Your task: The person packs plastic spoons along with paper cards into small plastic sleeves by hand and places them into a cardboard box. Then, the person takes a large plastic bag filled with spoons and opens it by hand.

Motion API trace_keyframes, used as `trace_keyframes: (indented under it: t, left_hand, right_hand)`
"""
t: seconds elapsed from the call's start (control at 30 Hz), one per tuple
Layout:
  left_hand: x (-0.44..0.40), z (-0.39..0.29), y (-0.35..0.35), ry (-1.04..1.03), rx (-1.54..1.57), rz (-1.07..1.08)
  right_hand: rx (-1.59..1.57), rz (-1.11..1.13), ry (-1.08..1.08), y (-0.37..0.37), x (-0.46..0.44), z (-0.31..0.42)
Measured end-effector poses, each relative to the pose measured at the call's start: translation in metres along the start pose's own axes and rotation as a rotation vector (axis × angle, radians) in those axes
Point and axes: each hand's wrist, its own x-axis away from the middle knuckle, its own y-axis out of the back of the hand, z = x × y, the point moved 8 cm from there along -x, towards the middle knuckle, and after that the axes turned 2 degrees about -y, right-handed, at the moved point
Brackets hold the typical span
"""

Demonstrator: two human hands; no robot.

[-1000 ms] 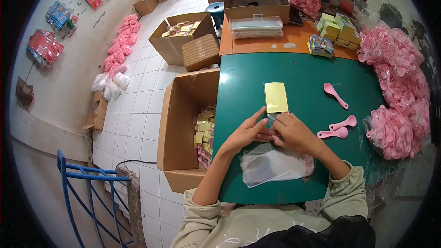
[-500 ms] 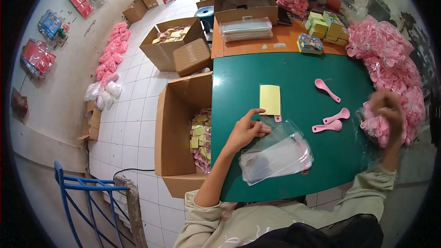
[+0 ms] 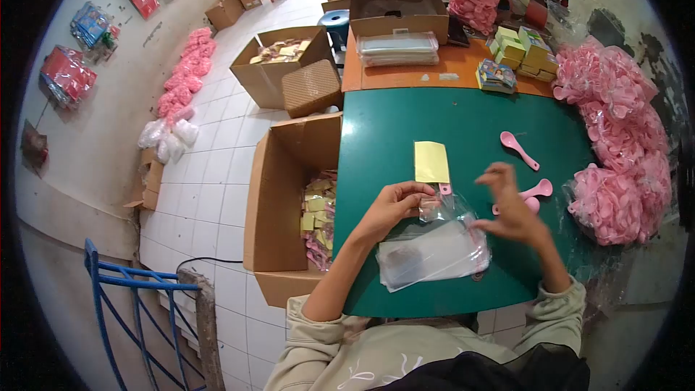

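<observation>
The yellow card (image 3: 431, 162) lies flat on the green desk (image 3: 405, 112), just beyond the left hand (image 3: 394, 210), with a pink handle tip (image 3: 444, 189) showing at its near edge. A loose clear bag (image 3: 455, 210) spreads between the two hands, over the far edge of the bag stack (image 3: 427, 257).

The left fingers are drawn together at the left edge of the loose bag; I cannot tell whether they pinch it or only press on it. The right hand (image 3: 515, 213) is blurred, its fingers spread and apart from the card, with nothing seen in them. It partly covers one of two near spoons (image 3: 537, 189); a third, the far spoon (image 3: 520, 150), lies apart from it.

For good handling, the left fingers do best to anchor one edge of the film lightly, since such thin plastic probably clings and creases. The right fingers should come in low and take a single layer, leaving the stack unruffled. Keeping the right wrist lifted would spare the spoons a knock, and a level touch near the card would keep it from sliding off the handle tip. Pulling gently, with the film flat, seems safer than a quick tug.
</observation>
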Motion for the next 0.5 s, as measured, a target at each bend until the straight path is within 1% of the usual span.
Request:
trace_keyframes:
  t: [0.03, 0.1, 0.17, 0.2, 0.23, 0.3, 0.4, 0.5]
  left_hand:
    - [0.001, -0.003, -0.001, -0.005, 0.043, -0.001]
    - [0.005, -0.004, 0.000, -0.007, 0.038, -0.006]
    - [0.005, -0.007, 0.002, -0.016, 0.002, -0.010]
    - [0.005, -0.012, -0.002, -0.049, -0.051, 0.020]
    - [0.004, -0.012, 0.000, -0.066, -0.215, -0.013]
    - [0.002, -0.009, 0.001, -0.095, -0.536, -0.073]
    - [0.001, -0.006, 0.001, -0.058, -0.599, -0.092]
    - [-0.001, -0.007, 0.004, -0.141, -0.602, -0.140]
  right_hand:
    - [-0.088, -0.021, -0.002, -0.022, -0.009, 0.008]
    - [-0.157, -0.059, 0.046, -0.047, -0.020, 0.006]
    - [-0.220, -0.105, 0.074, -0.051, -0.026, 0.007]
    - [-0.248, -0.128, 0.076, -0.044, -0.028, 0.011]
    - [-0.275, -0.149, 0.074, -0.038, -0.028, 0.012]
    - [-0.369, -0.082, 0.000, -0.039, -0.027, 0.005]
    - [-0.568, -0.009, -0.115, -0.049, -0.023, -0.014]
    - [-0.784, -0.009, -0.255, -0.066, -0.020, -0.032]
